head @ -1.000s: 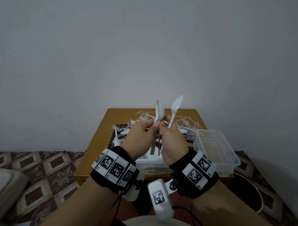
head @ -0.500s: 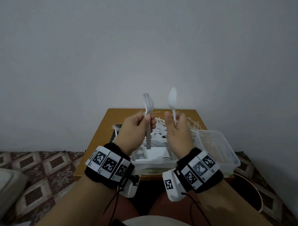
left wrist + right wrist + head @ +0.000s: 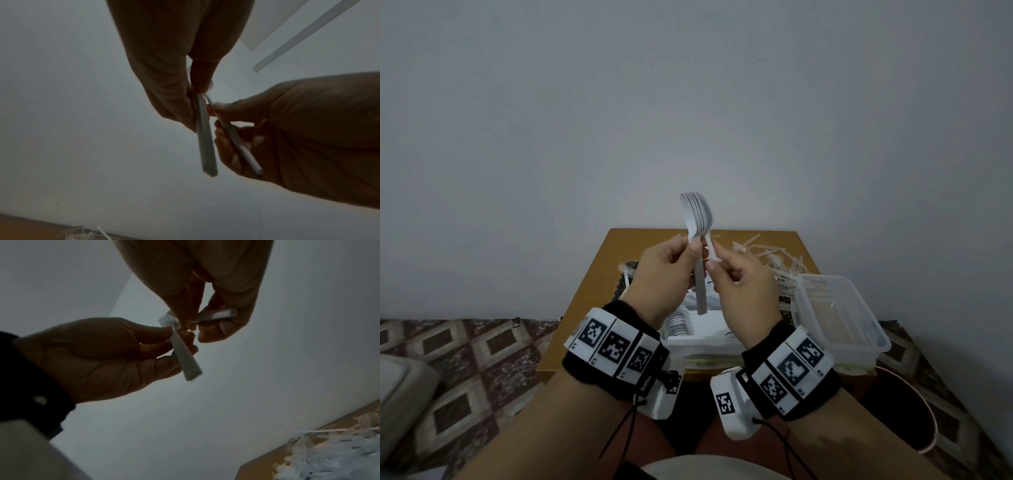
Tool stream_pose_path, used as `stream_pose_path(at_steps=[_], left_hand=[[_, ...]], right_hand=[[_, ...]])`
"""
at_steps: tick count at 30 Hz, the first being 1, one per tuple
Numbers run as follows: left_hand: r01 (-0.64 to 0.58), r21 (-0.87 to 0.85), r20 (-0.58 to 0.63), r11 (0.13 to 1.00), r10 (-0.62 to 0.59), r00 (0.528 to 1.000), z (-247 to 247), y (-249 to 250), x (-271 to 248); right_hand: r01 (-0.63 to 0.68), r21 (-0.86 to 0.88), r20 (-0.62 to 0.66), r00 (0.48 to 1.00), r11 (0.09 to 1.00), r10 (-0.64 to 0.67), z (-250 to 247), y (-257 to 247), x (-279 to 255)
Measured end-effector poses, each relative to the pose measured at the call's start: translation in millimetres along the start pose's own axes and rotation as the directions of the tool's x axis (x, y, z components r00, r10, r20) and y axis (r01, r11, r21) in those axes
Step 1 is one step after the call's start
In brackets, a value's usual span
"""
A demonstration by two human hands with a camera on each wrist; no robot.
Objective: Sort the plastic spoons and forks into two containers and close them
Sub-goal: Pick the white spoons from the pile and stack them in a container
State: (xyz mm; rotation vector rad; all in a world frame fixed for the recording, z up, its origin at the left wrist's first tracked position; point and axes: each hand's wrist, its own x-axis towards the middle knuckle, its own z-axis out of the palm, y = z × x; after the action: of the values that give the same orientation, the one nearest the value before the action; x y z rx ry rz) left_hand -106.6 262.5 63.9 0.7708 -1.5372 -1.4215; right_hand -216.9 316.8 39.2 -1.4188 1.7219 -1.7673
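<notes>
A: Both hands are up over the table (image 3: 592,274), and the left hand (image 3: 667,270) has its fingers curled round a nested stack (image 3: 697,219) of spoons, bowls up, handles hanging below the fist.

B: And the right hand (image 3: 739,284) pinches one more spoon (image 3: 710,248) by the handle, thumb against forefinger, its bowl laid right against the back of the stack.

A: From the left wrist view that single handle (image 3: 236,139) angles away from the stack's handles (image 3: 205,141), so it isn't seated yet, by the look of it.

B: The thing to do well here, I'd say, is slide the bowl into the last one first, then swing the handle in until it lines up. Force it crooked and the stack could fan out.

A: The left thumb should ease just enough to let it in, without letting go.

B: Below them sits a white container (image 3: 709,339) with spoons already stacked in it. A clear one (image 3: 839,315) is just to its right.

A: Loose cutlery (image 3: 767,257) covers the far side of the table, so there is plenty left to sort.
</notes>
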Motion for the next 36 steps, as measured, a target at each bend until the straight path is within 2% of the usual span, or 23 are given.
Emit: stream_pose_path(at_steps=[5, 10, 12, 14, 16, 18, 20, 21, 23, 29, 32, 36], left_hand=[[0.038, -0.019, 0.012, 0.999, -0.037, 0.999, -2, -3, 3], [0.049, -0.010, 0.020, 0.999, -0.049, 0.999, -2, -8, 6], [0.008, 0.069, 0.035, 0.998, -0.010, 0.999, -3, -10, 8], [-0.084, 0.263, 0.097, 0.961, 0.060, 0.993, -6, -14, 13], [-0.191, 0.516, 0.197, 0.835, 0.102, 0.975, -10, -18, 19], [-0.287, 0.712, 0.304, 0.640, 0.087, 0.949, -13, -25, 24], [-0.359, 0.811, 0.392, 0.462, 0.026, 0.920, -13, -33, 29], [-0.377, 0.840, 0.418, 0.391, -0.022, 0.908, -12, -38, 32], [-0.379, 0.867, 0.435, 0.323, -0.121, 0.892, -10, -49, 36], [-0.225, 0.863, 0.406, 0.452, -0.357, 0.841, -7, -77, 54], [-0.170, 0.893, 0.354, 0.416, -0.417, 0.837, -5, -90, 63], [-0.079, 0.932, 0.253, 0.354, -0.479, 0.841, 0, -109, 72]], right_hand=[[-0.007, 0.073, -0.018, 1.000, 0.997, 0.009, -1, 3, 1], [0.089, -0.002, 0.126, 0.988, 0.996, -0.088, -10, 10, 9], [0.101, -0.026, 0.189, 0.977, 0.995, -0.094, -13, 11, 11], [0.058, -0.006, 0.146, 0.988, 0.998, -0.056, -19, 11, 18], [-0.040, 0.091, 0.089, 0.995, 0.995, 0.032, -27, 11, 29], [-0.143, 0.102, 0.192, 0.974, 0.984, 0.122, -36, 15, 41], [-0.172, -0.086, 0.337, 0.922, 0.981, 0.191, -42, 27, 51], [-0.146, -0.181, 0.386, 0.899, 0.973, 0.207, -43, 33, 54], [-0.048, -0.330, 0.444, 0.874, 0.943, 0.200, -41, 47, 58], [0.073, -0.499, 0.527, 0.817, 0.863, 0.236, -38, 99, 61], [0.153, -0.543, 0.594, 0.765, 0.825, 0.249, -37, 123, 57], [0.278, -0.646, 0.638, 0.708, 0.711, 0.304, -37, 145, 50]])
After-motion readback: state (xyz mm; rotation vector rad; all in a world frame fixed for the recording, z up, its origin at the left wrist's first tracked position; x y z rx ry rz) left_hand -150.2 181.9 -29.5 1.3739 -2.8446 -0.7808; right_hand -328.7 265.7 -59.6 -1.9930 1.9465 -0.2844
